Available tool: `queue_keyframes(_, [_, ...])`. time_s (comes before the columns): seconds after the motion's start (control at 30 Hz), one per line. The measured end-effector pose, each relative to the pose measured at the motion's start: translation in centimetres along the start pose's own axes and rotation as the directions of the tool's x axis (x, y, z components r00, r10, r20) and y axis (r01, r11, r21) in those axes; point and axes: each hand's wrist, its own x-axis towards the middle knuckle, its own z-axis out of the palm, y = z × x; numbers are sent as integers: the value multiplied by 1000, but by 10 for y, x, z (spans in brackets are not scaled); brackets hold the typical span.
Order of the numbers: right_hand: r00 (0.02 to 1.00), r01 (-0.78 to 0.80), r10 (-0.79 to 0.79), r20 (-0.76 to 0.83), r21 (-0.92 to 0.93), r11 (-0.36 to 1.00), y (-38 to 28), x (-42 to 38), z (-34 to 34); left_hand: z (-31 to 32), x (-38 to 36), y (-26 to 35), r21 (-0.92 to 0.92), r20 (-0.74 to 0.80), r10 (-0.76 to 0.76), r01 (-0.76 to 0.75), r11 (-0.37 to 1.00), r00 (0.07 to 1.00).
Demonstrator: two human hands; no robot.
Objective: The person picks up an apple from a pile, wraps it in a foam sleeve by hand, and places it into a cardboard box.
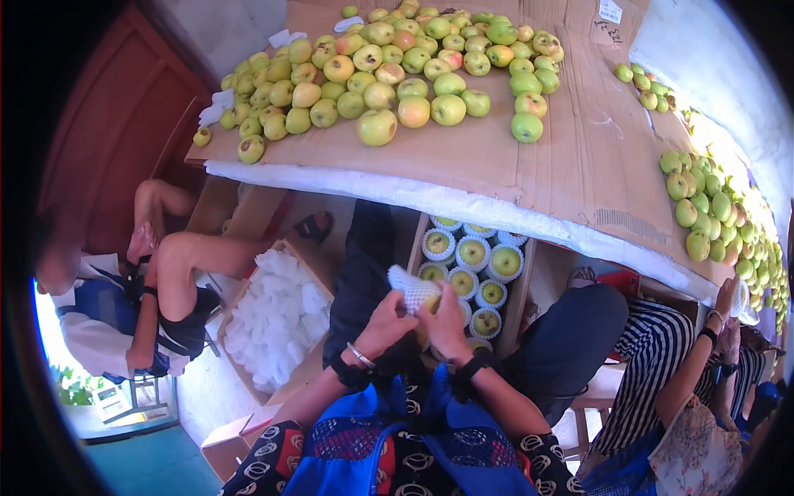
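Above my lap, both hands are closed around one small bundle. My left hand pinches a white foam net sleeve, its free end sticking up to the left. My right hand grips a yellow-green apple, which sits partly inside the sleeve; fingers cover much of it. Just behind my hands stands a carton of apples in foam nets, laid in rows. To the left, a cardboard box is heaped with white foam nets.
Ahead, a cardboard-covered table bears a large pile of loose apples; more apples lie at its right end. A seated person is at the left. Another person's hands work at the right table edge.
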Motion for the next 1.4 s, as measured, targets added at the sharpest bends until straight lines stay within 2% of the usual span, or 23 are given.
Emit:
queue_keyframes(0.03, [997,-7,6,80,12,1000,6,-2,9,-4,-4,1,-1,-2,-2,2,1000,1000])
queue_keyframes(0.1, [987,-29,15,158,83,996,8,-3,15,-12,-14,3,279,-139,-22,60,958,990])
queue_keyframes(0.2, [973,-51,12,232,164,985,-2,1,14,-21,-8,-10,251,-201,29,23,968,979])
queue_keyframes(0.27, [924,-307,162,347,421,854,1,5,8,-22,-4,-8,242,-236,39,20,970,971])
queue_keyframes(0.3, [922,-311,164,351,417,854,2,7,5,-18,0,0,55,-241,61,-49,997,969])
queue_keyframes(0.33, [948,-235,108,299,429,872,3,9,2,-15,3,7,-133,-250,80,-116,984,965])
queue_keyframes(0.37, [968,-156,50,244,437,886,4,12,-1,-13,6,13,-134,-251,75,-112,985,965])
queue_keyframes(0.4, [978,-96,29,208,321,942,-10,15,-12,-11,10,18,-186,-191,77,-113,976,979])
queue_keyframes(0.43, [978,-99,31,209,323,941,-9,17,-14,-9,14,22,-236,-129,83,-112,965,988])
queue_keyframes(0.5, [997,-12,-10,73,284,959,-6,20,-17,-4,20,26,-251,-111,135,-159,955,985])
queue_keyframes(0.53, [996,-59,35,76,344,937,-3,22,-18,-3,23,28,-222,-93,136,-154,963,986])
queue_keyframes(0.6, [993,-74,39,111,335,939,-2,22,-24,0,25,27,-193,-69,131,-142,971,989])
queue_keyframes(0.7, [990,-78,34,133,339,937,-7,20,-26,3,28,21,-184,-124,186,-207,961,975])
queue_keyframes(0.77, [992,-71,31,120,351,934,-4,20,-24,2,25,21,-317,-122,63,-99,943,990])
queue_keyframes(0.83, [985,-173,144,98,463,869,4,23,-21,2,23,16,-339,-131,91,-131,931,987])
queue_keyframes(0.87, [985,-169,141,95,464,869,7,23,-21,2,24,15,-361,-139,121,-164,918,983])
queue_keyframes(0.97, [995,-90,96,11,457,885,-1,21,-22,5,23,20,-436,-182,121,-190,880,976])
queue_keyframes(1.07, [999,23,-8,-41,371,928,-13,16,-23,7,25,11,-364,-274,146,-243,899,951])
queue_keyframes(1.13, [970,234,-240,35,125,964,-32,13,-31,11,27,10,-411,-284,140,-253,876,948])
queue_keyframes(1.23, [957,290,-291,20,46,956,-26,10,-22,11,26,16,-507,-306,117,-265,820,945])
queue_keyframes(1.3, [965,254,-252,77,-30,967,-23,12,-25,10,28,20,-560,-310,97,-264,785,946])
queue_keyframes(1.37, [970,218,-204,131,-106,970,-24,10,-27,9,32,23,-282,-431,248,-390,877,868])
queue_keyframes(1.4, [988,127,-123,92,-43,991,-32,8,-30,8,31,25,-281,-432,249,-391,877,867])
